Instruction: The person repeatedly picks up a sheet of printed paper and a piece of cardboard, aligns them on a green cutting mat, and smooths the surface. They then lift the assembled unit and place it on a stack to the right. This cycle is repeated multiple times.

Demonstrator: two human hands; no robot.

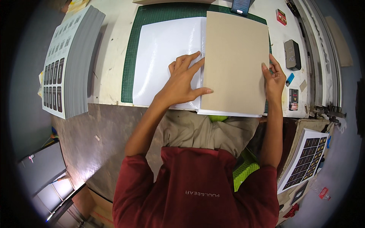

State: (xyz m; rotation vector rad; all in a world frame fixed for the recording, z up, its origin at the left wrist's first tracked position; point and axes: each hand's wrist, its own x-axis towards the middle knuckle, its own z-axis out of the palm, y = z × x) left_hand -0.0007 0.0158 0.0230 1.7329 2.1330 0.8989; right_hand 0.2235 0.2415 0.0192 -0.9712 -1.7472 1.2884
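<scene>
Cardboard [234, 60] lies squared over glossy white sheets [167, 57], left hand [182, 81] spread flat pressing, right hand [274, 76] pinching its edge, steadying alignment.

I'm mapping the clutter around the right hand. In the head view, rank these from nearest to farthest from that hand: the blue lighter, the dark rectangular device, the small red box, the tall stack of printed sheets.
1. Blue lighter, just right of the right hand.
2. Dark rectangular device, above and right.
3. Small red box, near the table's far edge.
4. Tall stack of printed sheets, at the far left.
</scene>
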